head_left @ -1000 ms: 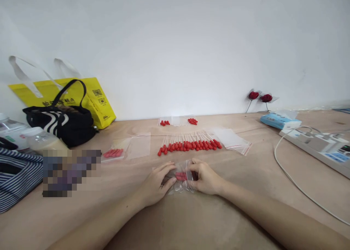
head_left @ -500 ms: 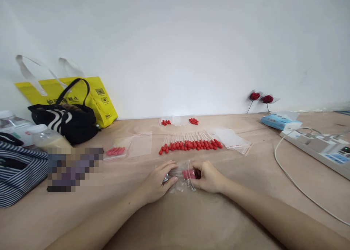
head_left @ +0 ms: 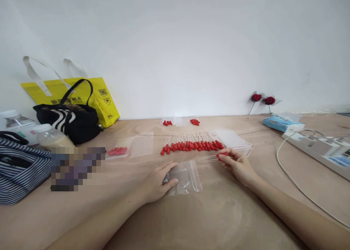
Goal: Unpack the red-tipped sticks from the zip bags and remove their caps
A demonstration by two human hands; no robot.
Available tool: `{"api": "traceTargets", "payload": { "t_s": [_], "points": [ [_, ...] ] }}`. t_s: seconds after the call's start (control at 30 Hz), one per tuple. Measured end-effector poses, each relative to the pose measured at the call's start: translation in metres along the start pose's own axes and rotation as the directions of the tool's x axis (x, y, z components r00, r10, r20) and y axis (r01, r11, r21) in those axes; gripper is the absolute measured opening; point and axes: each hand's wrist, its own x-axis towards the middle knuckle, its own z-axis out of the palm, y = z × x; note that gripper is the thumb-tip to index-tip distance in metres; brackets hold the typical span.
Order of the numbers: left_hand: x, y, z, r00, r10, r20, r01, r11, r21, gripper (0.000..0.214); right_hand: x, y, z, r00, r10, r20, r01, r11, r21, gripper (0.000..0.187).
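My left hand (head_left: 161,182) is closed on the left end of a clear plastic zip bag (head_left: 186,178), thumb and fingers around it on the table. The bag's loose end faces right, and no red shows inside it. Off to the right, my right hand (head_left: 235,164) pinches a few thin sticks by their red tips (head_left: 222,155), their pale ends pointing left; how many is hard to tell. Just beyond the hands lies a row of red-tipped sticks (head_left: 191,145), tips toward me. A stack of flat clear bags (head_left: 232,139) lies at that row's right end.
A bag with several red-tipped sticks (head_left: 117,151) lies at left; more sticks (head_left: 195,122) are bagged by the wall. Further left are a yellow bag (head_left: 109,104), a black bag (head_left: 82,124) and bottles. A tissue pack (head_left: 283,123), power strip (head_left: 325,151) and cable are right.
My right hand has come out of the bag's opening and moved right, now holding red-tipped sticks outside it. The red seen within the bag is gone. My left hand stays at the bag.
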Motion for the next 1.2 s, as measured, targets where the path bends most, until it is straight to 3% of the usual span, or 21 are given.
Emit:
{"api": "traceTargets", "payload": {
  "t_s": [0.07,0.13,0.23,0.3,0.37,0.47,0.5,0.57,0.63,0.7,0.77,0.9,1.03,1.2],
  "points": [
    [0.000,-0.002,-0.001,1.000,0.002,-0.019,-0.003,1.000,-0.031,0.045,-0.002,-0.004,-0.004,0.981,-0.152,-0.116,0.146,0.987,-0.060,0.024],
    [0.002,-0.002,-0.002,0.998,0.029,-0.054,-0.033,0.997,-0.075,0.038,-0.006,-0.009,-0.001,0.933,-0.341,-0.115,0.318,0.931,-0.180,0.017],
    [0.009,0.005,-0.005,0.992,0.032,-0.125,-0.056,0.980,-0.193,0.028,-0.014,-0.012,0.015,0.790,-0.607,0.087,0.587,0.707,-0.394,0.009],
    [0.015,0.015,-0.005,0.991,-0.080,-0.103,0.035,0.924,-0.380,0.027,-0.019,-0.012,0.030,0.659,-0.696,0.284,0.730,0.503,-0.463,0.014],
    [0.022,0.027,-0.005,0.968,-0.252,0.019,0.204,0.737,-0.645,0.028,-0.022,-0.012,0.045,0.528,-0.727,0.439,0.826,0.319,-0.465,0.020],
    [0.029,0.041,-0.001,0.896,-0.383,0.223,0.349,0.299,-0.888,0.024,-0.021,-0.013,0.063,0.347,-0.707,0.617,0.904,0.077,-0.421,0.022],
    [0.030,0.043,0.000,0.880,-0.401,0.253,0.353,0.198,-0.914,0.020,-0.020,-0.014,0.068,0.308,-0.683,0.662,0.915,0.022,-0.402,0.022],
    [0.032,0.045,0.001,0.857,-0.438,0.271,0.347,0.104,-0.932,0.014,-0.018,-0.016,0.074,0.273,-0.637,0.721,0.930,-0.019,-0.368,0.021],
    [0.035,0.042,-0.002,0.841,-0.478,0.252,0.352,0.132,-0.927,0.010,-0.016,-0.016,0.076,0.284,-0.612,0.738,0.937,0.014,-0.350,0.023],
    [0.041,0.035,-0.010,0.835,-0.516,0.193,0.362,0.251,-0.898,0.013,-0.015,-0.013,0.072,0.323,-0.603,0.730,0.930,0.060,-0.362,0.029],
    [0.053,0.022,-0.023,0.828,-0.547,0.120,0.375,0.381,-0.845,0.017,-0.014,-0.010,0.063,0.389,-0.599,0.700,0.905,0.104,-0.413,0.033],
    [0.090,-0.012,-0.052,0.787,-0.612,0.079,0.440,0.467,-0.767,0.017,-0.011,0.000,0.038,0.545,-0.586,0.600,0.828,0.267,-0.493,0.026],
    [0.124,-0.033,-0.062,0.746,-0.642,0.177,0.578,0.494,-0.649,0.015,-0.009,0.006,0.025,0.641,-0.569,0.516,0.766,0.422,-0.485,0.022],
    [0.146,-0.036,-0.056,0.702,-0.644,0.306,0.688,0.500,-0.526,0.028,-0.009,0.007,0.028,0.673,-0.541,0.504,0.739,0.481,-0.471,0.020]
  ]
}}
